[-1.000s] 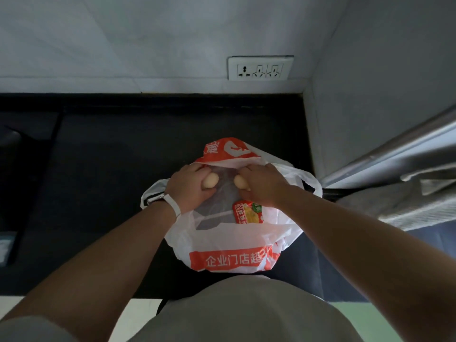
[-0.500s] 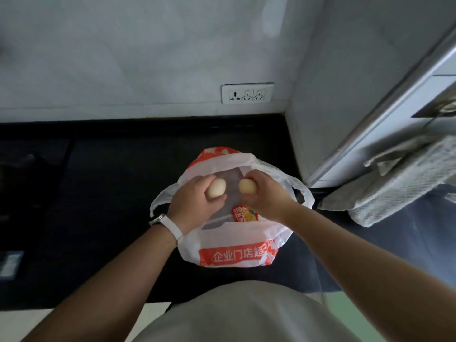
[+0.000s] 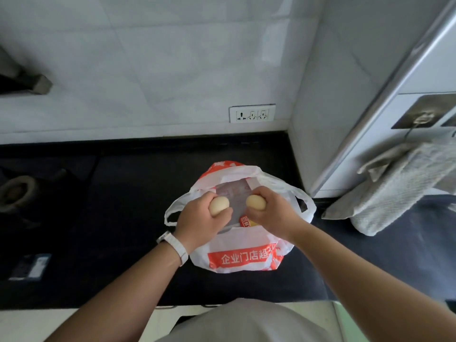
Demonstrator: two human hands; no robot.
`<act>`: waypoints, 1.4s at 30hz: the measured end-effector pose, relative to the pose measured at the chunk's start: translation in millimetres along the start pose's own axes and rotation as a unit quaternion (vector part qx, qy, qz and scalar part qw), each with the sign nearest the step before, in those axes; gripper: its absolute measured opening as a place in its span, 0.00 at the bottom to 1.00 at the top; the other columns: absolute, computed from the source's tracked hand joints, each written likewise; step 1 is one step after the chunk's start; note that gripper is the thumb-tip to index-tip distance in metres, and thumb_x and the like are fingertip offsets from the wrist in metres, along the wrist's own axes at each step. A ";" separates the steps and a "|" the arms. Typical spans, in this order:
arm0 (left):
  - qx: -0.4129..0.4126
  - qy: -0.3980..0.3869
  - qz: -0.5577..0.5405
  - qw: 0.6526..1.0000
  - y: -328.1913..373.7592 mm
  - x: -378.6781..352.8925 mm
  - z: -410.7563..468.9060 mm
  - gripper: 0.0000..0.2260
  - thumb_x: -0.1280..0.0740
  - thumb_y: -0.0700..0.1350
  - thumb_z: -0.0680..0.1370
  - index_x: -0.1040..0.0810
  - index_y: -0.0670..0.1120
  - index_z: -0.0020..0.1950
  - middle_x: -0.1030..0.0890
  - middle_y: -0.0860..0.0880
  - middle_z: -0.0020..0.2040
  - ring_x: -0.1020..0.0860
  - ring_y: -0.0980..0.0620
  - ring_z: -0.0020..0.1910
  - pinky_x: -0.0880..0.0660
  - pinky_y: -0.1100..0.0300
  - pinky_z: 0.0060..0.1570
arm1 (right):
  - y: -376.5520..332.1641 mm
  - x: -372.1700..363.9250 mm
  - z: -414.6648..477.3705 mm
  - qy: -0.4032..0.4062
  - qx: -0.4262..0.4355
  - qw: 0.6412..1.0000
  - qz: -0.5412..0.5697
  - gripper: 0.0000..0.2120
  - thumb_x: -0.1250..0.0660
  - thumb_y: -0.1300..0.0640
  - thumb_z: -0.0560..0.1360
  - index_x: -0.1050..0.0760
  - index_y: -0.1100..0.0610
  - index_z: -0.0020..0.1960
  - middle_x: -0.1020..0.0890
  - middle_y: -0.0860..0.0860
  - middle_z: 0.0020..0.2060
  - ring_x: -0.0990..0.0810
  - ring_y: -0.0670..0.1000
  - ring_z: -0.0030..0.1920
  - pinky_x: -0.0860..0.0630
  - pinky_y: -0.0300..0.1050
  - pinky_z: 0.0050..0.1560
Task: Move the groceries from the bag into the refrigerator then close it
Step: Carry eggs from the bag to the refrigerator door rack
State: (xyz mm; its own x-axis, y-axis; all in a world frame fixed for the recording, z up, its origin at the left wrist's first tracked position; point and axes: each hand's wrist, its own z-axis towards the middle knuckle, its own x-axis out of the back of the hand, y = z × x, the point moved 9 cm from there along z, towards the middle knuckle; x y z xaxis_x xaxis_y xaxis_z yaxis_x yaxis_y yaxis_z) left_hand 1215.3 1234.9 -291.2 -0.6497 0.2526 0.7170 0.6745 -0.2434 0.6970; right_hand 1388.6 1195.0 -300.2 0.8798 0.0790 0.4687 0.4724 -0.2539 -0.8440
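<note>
Left hand [image 3: 201, 219] grips egg [image 3: 218, 205], right hand [image 3: 271, 213] grips second egg [image 3: 255, 202], above bag [image 3: 243, 257] holding packets.

Pale tiled walls [image 3: 172, 58] meet in a corner above a black surface [image 3: 123, 218]; a white socket [image 3: 252, 113] sits low on the back wall, a grey towel [image 3: 394, 186] hangs at right

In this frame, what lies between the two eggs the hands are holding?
Head view: nothing sits in the gap between the left egg and the right egg. Below it is the open mouth of the bag, with a greyish packet inside.
</note>
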 end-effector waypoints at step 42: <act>0.280 0.387 -0.107 0.872 -79.0 159.6 -322.0 0.08 0.27 0.52 0.74 0.25 0.56 0.48 0.20 0.55 0.41 0.22 0.61 0.38 0.25 0.69 0.33 | -170.3 -225.5 -116.1 -0.249 0.213 0.945 -0.026 0.09 0.27 0.50 0.72 0.27 0.45 0.48 0.22 0.43 0.40 0.22 0.41 0.38 0.26 0.34 0.35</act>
State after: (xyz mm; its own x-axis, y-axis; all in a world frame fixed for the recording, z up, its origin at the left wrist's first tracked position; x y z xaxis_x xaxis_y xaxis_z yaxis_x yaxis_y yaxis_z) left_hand 945.5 992.9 -227.8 -0.6776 -0.5250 0.5150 0.4328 0.2815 0.8564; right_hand 1103.7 1108.5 -231.9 0.7207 0.5513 0.4203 0.4002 0.1642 -0.9016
